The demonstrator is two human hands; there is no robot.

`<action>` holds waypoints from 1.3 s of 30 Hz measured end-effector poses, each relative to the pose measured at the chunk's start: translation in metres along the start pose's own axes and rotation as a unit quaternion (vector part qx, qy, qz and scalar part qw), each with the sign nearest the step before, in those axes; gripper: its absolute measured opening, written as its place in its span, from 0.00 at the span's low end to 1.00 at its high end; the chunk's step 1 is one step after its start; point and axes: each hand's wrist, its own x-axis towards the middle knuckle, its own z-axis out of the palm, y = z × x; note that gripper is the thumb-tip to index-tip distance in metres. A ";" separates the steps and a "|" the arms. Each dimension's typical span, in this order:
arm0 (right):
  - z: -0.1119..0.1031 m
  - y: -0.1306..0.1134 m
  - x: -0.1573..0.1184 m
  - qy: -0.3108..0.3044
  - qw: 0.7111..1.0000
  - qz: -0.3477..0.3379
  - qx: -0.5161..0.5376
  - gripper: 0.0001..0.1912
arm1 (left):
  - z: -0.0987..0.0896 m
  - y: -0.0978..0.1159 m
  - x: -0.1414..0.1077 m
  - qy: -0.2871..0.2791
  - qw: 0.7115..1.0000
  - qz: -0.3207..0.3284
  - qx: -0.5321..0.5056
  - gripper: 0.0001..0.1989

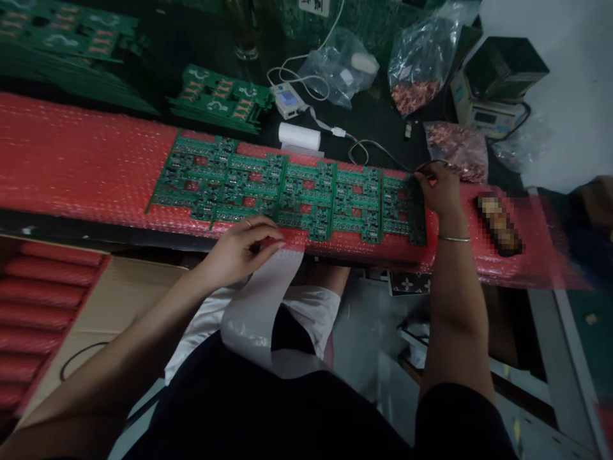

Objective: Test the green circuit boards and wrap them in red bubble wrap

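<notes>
Several green circuit board panels (306, 195) lie in a row on red bubble wrap (96, 156). At the near edge, my left hand (246, 248) has its thumb and fingers curled toward each other, beside the top of a pale, translucent strip (258, 300) that hangs down over my lap; whether it grips the strip is unclear. My right hand (439, 188) is at the far corner of the rightmost panel, thumb and fingers pinched at the end of a thin cable (378, 145). The cable runs back to a small white device with a screen (288, 101).
Stacked green boards (223, 99) stand behind the row. A white roll (299, 136), bags of copper-coloured parts (457, 150) and a boxy instrument (488, 118) are at the back. A phone-like object (499, 225) lies right; a carton of red rolls (43, 306) sits lower left.
</notes>
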 end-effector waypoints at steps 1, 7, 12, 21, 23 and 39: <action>-0.002 -0.002 0.000 -0.008 1.000 0.005 -0.001 0.09 | 0.001 0.001 -0.002 -0.007 1.000 0.002 0.005 0.08; -0.003 -0.014 -0.002 -0.024 0.999 0.030 -0.027 0.08 | 0.012 0.005 -0.013 -0.040 0.998 0.010 0.044 0.09; 0.010 -0.009 -0.004 0.036 0.996 0.052 -0.063 0.06 | 0.029 0.000 -0.025 -0.049 0.984 0.024 0.169 0.12; 0.023 0.006 -0.003 0.078 0.994 0.056 -0.058 0.05 | 0.056 -0.017 -0.057 -0.009 0.982 0.079 0.170 0.09; 0.024 0.007 -0.003 0.082 0.993 0.063 -0.056 0.06 | 0.063 -0.018 -0.060 0.005 0.985 0.053 0.165 0.08; 0.006 -0.015 -0.004 0.016 0.998 0.043 -0.031 0.06 | 0.038 0.013 -0.031 0.026 0.997 0.007 0.072 0.09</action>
